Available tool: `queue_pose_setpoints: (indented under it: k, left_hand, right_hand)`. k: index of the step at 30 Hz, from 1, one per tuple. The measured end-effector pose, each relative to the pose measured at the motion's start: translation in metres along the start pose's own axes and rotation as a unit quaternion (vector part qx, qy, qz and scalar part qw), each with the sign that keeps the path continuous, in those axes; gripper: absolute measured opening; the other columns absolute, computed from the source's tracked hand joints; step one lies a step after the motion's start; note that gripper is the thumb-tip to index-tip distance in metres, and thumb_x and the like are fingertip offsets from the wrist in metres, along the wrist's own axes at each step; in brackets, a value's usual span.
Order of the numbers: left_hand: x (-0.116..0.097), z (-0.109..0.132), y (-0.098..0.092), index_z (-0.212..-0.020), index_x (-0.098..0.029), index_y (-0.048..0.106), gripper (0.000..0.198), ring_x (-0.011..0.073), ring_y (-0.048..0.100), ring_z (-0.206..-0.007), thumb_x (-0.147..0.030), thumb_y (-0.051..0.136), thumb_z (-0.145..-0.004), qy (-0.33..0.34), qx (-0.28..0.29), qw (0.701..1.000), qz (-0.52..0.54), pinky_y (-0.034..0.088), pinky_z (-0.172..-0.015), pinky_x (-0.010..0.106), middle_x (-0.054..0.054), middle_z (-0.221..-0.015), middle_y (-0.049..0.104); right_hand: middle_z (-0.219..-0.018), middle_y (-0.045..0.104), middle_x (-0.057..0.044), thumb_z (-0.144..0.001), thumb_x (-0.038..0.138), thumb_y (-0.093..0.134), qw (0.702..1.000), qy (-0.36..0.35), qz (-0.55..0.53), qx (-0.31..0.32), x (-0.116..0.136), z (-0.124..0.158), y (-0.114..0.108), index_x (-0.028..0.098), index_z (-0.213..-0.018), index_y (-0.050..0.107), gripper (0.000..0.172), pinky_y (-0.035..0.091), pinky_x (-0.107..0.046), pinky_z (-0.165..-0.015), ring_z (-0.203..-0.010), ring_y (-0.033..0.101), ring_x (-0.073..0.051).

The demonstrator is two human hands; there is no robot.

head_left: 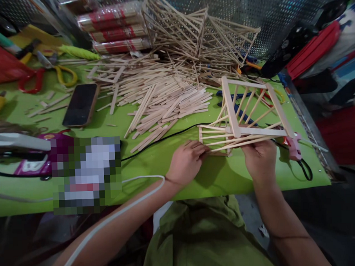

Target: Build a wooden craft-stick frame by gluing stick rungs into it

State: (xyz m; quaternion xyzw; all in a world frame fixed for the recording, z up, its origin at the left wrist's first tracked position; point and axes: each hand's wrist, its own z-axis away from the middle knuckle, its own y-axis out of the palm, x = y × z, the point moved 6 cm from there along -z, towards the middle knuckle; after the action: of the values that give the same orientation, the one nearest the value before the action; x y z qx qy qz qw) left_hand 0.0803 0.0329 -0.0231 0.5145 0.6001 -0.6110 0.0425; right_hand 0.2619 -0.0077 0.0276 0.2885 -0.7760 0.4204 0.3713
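Observation:
A frame built of popsicle sticks and thin round sticks point(231, 109) is tilted above the right part of the green table. My right hand point(262, 158) grips its lower edge from below, the fingers partly hidden behind the sticks. At the frame's left end, my left hand point(189, 160) has its fingers closed around the stick ends. A pink glue gun point(294, 148) lies just right of my right hand. Behind the frame, blue-handled pliers point(244, 115) show partly through the sticks.
Loose popsicle sticks point(173, 105) are heaped mid-table, with a large stick lattice point(202, 34) and red-labelled packs of sticks point(117, 31) behind. A dark phone point(81, 105), scissors point(32, 78) and yellow-handled cutters point(64, 75) lie left. A black cable point(163, 139) crosses the table; a white cable point(110, 216) passes over my left forearm.

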Motion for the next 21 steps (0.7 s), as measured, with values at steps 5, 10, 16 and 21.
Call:
queue_pose_setpoints:
  k: [5, 10, 16, 21]
  left_hand:
    - [0.0, 0.0, 0.0, -0.093, -0.021, 0.077, 0.019, 0.021, 0.069, -0.095, -0.01, 0.061, -0.092, 0.004, -0.005, 1.0, 0.005, 0.053, -0.088, 0.035, 0.003, -0.097, 0.077]
    - [0.0, 0.0, 0.0, -0.093, -0.022, 0.077, 0.02, 0.0212, 0.069, -0.095, -0.01, 0.061, -0.091, -0.004, 0.0, 1.0, 0.005, 0.053, -0.088, 0.035, 0.003, -0.097, 0.077]
    - [0.001, 0.001, 0.001, -0.092, -0.023, 0.076, 0.019, 0.0205, 0.069, -0.094, -0.01, 0.061, -0.091, -0.006, -0.002, 1.0, 0.006, 0.054, -0.087, 0.035, 0.003, -0.097, 0.077]
    - [0.003, 0.002, 0.001, -0.093, -0.023, 0.077, 0.02, 0.0203, 0.07, -0.089, -0.01, 0.062, -0.091, 0.012, -0.023, 1.0, 0.001, 0.054, -0.083, 0.034, 0.002, -0.094, 0.078]
  right_hand:
    - [-0.1, 0.08, -0.002, -0.087, 0.028, 0.072, 1.0, 0.003, 0.023, 0.008, -0.009, 0.004, -0.002, 0.027, -0.098, 0.078, 0.013, 0.062, -0.037, -0.084, -0.1, 0.074, -0.026]
    - [-0.1, 0.08, -0.003, -0.085, 0.029, 0.073, 0.999, 0.004, 0.032, 0.004, -0.012, 0.004, -0.006, 0.028, -0.098, 0.079, 0.014, 0.063, -0.038, -0.083, -0.103, 0.074, -0.028]
    - [-0.102, 0.08, -0.002, -0.086, 0.027, 0.071, 0.999, 0.013, 0.023, 0.021, -0.011, 0.002, -0.004, 0.028, -0.097, 0.079, 0.014, 0.061, -0.037, -0.084, -0.1, 0.074, -0.026]
    - [-0.09, 0.08, -0.002, -0.087, 0.023, 0.063, 0.998, 0.005, 0.015, 0.068, -0.003, 0.0, 0.003, 0.027, -0.083, 0.078, 0.016, 0.059, -0.036, -0.085, -0.093, 0.074, -0.024]
